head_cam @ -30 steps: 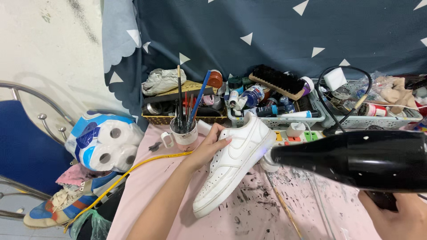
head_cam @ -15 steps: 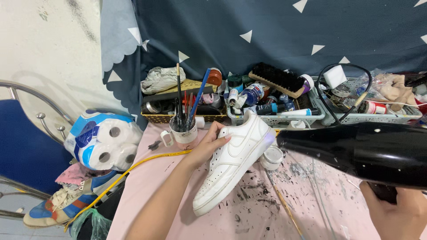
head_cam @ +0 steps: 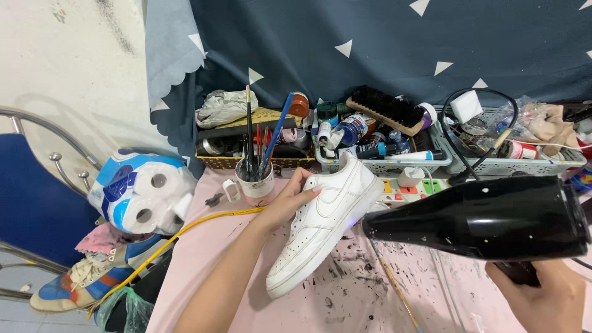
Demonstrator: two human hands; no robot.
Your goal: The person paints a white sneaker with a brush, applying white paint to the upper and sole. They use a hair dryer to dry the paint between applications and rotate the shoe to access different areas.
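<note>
A white sneaker [head_cam: 320, 229] lies tilted on the pink, paint-spattered table [head_cam: 203, 259], heel toward the back. My left hand [head_cam: 288, 200] grips its side near the heel. My right hand [head_cam: 542, 299] at the lower right holds the handle of a black hair dryer [head_cam: 487, 217]. The dryer's nozzle points left at the shoe's heel end, a short gap from it.
A mug of paintbrushes [head_cam: 256, 179] stands just left of the shoe. Behind it are baskets of paint bottles [head_cam: 364, 139] and a brush, plus a power strip [head_cam: 419, 185]. A pack of toilet rolls [head_cam: 139, 194], a blue chair [head_cam: 31, 203] and a coloured sneaker [head_cam: 74, 287] sit to the left.
The hair dryer has dipped slightly and its nozzle stays aimed at the shoe. My left hand keeps its hold on the sneaker with little movement.
</note>
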